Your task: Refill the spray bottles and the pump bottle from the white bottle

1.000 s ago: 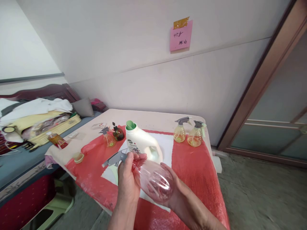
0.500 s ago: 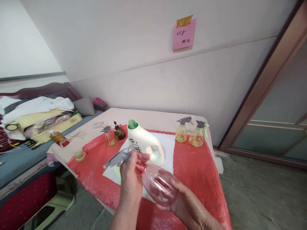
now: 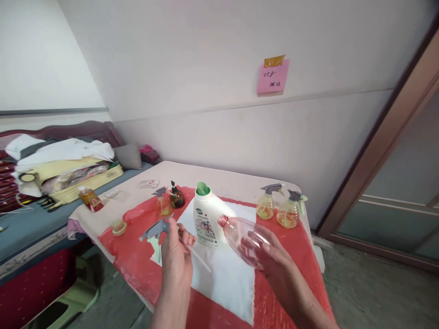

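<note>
Our left grip (image 3: 177, 256) clasps the spray head (image 3: 157, 228), its tube (image 3: 202, 262) slanting down over the white cloth (image 3: 226, 288), and across from it our right grip (image 3: 278, 257) wraps around the pink bottle (image 3: 236, 230), tilted neck-up in front of the jug (image 3: 203, 210)! We've got both parts apart above the tabletop (image 3: 226, 178), two sprayers (image 3: 265, 205) standing near its far right corner.

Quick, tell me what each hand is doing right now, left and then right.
Left hand: closed, holding the grey spray head.
Right hand: closed around the clear pink bottle.
</note>
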The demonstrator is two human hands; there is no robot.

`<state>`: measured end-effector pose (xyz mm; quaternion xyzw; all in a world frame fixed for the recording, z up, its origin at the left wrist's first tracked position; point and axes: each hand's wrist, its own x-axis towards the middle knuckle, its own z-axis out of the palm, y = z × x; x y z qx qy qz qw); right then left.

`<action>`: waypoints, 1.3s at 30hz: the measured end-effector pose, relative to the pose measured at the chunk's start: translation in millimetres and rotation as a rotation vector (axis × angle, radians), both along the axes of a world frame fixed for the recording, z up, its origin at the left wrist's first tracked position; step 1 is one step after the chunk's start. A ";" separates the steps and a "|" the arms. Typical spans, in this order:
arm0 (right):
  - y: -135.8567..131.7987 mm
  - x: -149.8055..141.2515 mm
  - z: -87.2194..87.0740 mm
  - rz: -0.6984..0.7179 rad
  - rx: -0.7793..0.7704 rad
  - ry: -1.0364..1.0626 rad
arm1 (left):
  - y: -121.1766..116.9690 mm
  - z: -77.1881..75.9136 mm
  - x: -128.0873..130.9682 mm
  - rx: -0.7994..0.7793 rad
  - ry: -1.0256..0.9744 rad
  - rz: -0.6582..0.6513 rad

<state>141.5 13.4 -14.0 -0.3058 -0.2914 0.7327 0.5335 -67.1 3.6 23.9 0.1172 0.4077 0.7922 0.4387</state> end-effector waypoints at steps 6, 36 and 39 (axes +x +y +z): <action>64.2 -15.6 56.0 -0.157 0.378 -0.578 | -3.7 3.1 3.9 -0.024 -0.090 -0.051; 139.3 -99.7 173.7 -0.157 0.945 -1.098 | -5.7 8.4 -9.6 0.026 -0.201 -0.028; 129.6 -93.4 168.4 -0.185 0.985 -1.125 | -6.0 11.2 -8.6 0.016 -0.211 -0.023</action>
